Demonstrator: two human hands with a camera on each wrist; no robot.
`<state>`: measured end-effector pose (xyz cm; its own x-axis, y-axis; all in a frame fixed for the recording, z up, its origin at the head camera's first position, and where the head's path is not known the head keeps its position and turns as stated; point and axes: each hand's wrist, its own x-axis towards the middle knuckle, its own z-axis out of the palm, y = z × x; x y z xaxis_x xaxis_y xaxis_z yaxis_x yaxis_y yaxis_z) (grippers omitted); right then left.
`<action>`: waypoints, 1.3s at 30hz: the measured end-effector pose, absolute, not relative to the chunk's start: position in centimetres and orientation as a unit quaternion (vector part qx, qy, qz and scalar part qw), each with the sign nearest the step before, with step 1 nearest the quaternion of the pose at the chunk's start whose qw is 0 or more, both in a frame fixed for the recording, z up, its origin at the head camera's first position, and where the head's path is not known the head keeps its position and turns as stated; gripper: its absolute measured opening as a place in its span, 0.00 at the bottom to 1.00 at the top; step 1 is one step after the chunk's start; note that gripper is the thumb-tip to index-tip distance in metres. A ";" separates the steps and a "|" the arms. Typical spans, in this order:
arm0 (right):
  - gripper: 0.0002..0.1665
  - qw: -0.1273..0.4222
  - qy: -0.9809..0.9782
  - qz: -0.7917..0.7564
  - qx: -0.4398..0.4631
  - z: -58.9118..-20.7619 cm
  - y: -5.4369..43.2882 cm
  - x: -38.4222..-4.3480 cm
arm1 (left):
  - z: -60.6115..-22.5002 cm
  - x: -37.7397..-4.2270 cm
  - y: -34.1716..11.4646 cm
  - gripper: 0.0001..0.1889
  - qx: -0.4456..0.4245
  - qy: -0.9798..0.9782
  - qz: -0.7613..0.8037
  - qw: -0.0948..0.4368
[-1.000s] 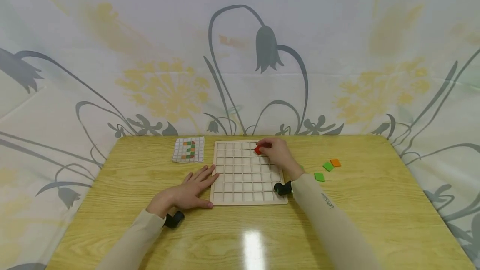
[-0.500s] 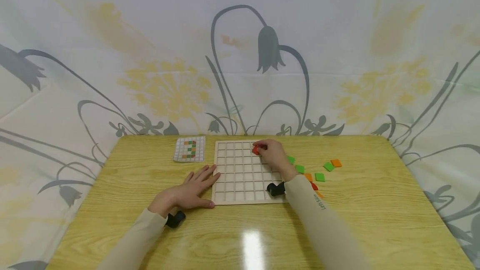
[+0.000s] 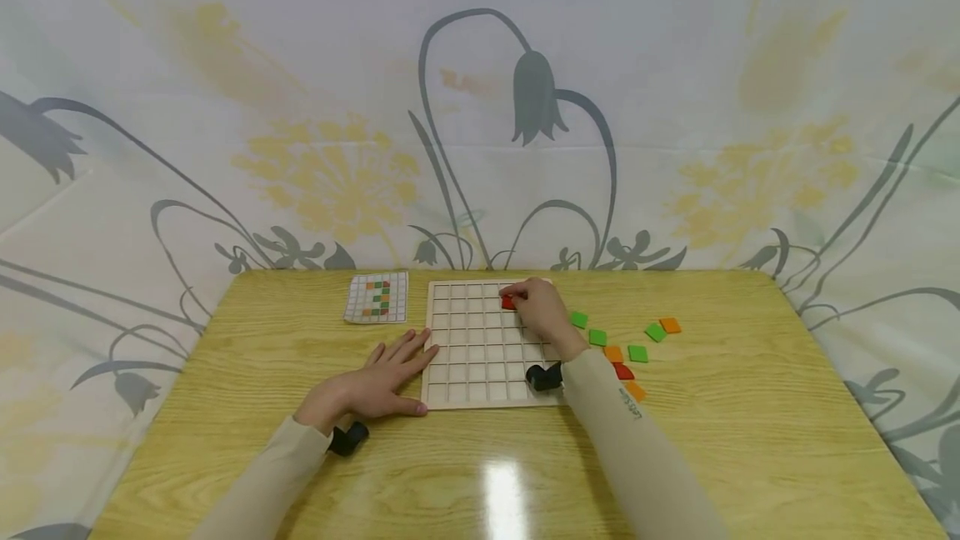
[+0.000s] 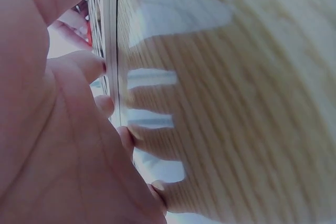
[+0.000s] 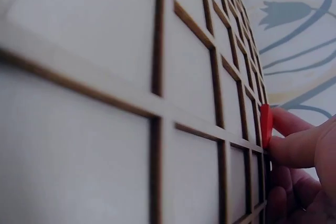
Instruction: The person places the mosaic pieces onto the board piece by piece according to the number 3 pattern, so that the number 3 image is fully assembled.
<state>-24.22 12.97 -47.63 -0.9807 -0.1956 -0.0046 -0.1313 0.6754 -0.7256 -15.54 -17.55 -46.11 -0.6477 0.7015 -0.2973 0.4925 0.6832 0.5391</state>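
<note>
Fingers [image 5: 296,148] of the right hand [image 3: 543,312] pinch the red tile [image 3: 509,303], at their left, over far rows of the board [image 3: 477,354].

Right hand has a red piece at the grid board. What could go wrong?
The red piece, pinched in the right hand, might slip or seat crookedly. The board could shift if bumped; the left hand touches only its left side. The right sleeve may drag the adjacent orange tile.
</note>
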 end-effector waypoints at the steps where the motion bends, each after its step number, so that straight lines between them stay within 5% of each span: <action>1: 0.17 0.044 0.915 -0.392 -0.090 -47.5 12.9 -24.2 | -46.1 -15.6 -17.6 0.46 0.338 0.883 0.211 0.249; 18: 0.10 0.087 0.895 -0.432 -0.068 -47.4 12.6 -24.6 | -46.0 -15.5 -17.9 0.45 0.338 0.882 0.214 0.251; 39: 0.16 0.081 0.865 -0.486 -0.096 -46.3 15.7 -23.9 | -46.1 -15.4 -17.6 0.45 0.339 0.882 0.215 0.247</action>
